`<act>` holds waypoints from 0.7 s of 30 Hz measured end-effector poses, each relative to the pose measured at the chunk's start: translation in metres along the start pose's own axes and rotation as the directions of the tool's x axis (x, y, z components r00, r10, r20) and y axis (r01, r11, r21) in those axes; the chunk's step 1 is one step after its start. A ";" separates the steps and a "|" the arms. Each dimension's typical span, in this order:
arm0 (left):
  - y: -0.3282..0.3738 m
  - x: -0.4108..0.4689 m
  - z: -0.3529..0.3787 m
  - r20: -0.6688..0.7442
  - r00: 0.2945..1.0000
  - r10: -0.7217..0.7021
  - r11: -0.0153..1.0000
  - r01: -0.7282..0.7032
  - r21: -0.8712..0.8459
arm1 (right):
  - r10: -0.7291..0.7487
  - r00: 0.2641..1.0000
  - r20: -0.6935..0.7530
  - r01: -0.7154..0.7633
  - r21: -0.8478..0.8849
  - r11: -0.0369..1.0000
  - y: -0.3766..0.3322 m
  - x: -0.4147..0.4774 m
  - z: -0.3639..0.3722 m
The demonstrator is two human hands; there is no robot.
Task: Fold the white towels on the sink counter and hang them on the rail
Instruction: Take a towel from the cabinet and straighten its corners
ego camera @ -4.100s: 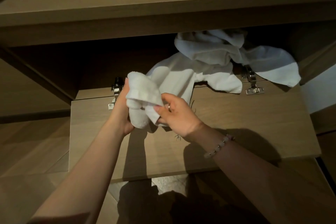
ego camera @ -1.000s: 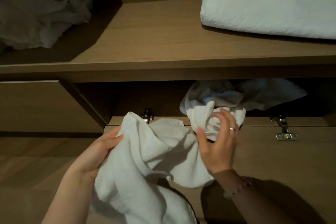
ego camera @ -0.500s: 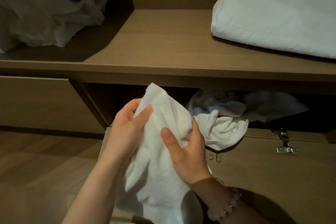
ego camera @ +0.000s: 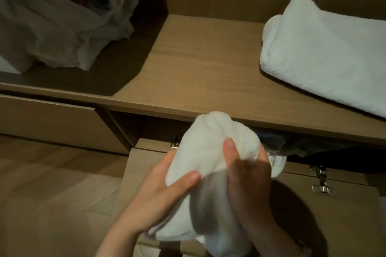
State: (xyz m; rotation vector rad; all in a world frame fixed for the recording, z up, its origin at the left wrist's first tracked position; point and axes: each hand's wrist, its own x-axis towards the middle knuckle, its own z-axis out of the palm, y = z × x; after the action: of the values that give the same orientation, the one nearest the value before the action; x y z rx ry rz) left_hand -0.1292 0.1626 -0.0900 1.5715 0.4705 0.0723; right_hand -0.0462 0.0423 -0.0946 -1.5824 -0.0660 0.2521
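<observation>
White towel [ego camera: 208, 148], in the head view, is bunched in the air between both hands, just in front of the edge of the wooden shelf [ego camera: 198, 69] and above the dropped-open cabinet flap [ego camera: 313, 221]. We see the left hand [ego camera: 165, 192] cupping it from below and the side, and the right hand [ego camera: 248, 175] clamped over its right flank; the fingers [ego camera: 189, 177] of both are curled round the cloth and gripping it. We judge the main risk to be the loose tail hanging below the hands: it could slip out of the grasp and drop onto the flap or the floor [ego camera: 52, 183], or catch on the metal hinge [ego camera: 321, 183] as the bundle is carried off. Because the cloth is wadded with no edge or corner showing, a fold started from this hold would likely come out crooked. No sink, table or rail shows, so hanging is some way off. The towel looks soft, thick and fluffy, rounded at the top, creased where the thumbs press in, its lower part in shadow. A folded towel [ego camera: 323, 58] lies on the shelf to the right, and a plastic bag [ego camera: 62, 16] sits to the left.
</observation>
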 end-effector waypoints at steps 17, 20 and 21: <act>0.506 -0.131 -0.013 -0.449 0.891 0.064 0.997 -0.041 0.062 | 0.151 0.976 -0.157 -0.135 0.109 0.985 -0.532 -0.077 0.016; 0.582 -0.159 -0.024 -0.528 0.837 0.144 0.987 -0.080 0.143 | 0.075 0.991 -0.106 -0.066 0.090 0.994 -0.602 -0.098 0.027; 0.601 -0.166 -0.028 -0.539 0.820 0.195 0.974 -0.097 0.205 | 0.027 0.995 -0.100 -0.018 0.096 0.995 -0.619 -0.102 0.031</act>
State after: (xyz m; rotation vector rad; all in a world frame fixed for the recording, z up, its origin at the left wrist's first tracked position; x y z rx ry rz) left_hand -0.1393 0.1427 0.5334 1.7454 0.8276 0.6425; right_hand -0.0808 0.0714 0.5323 -1.4992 0.0424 0.1893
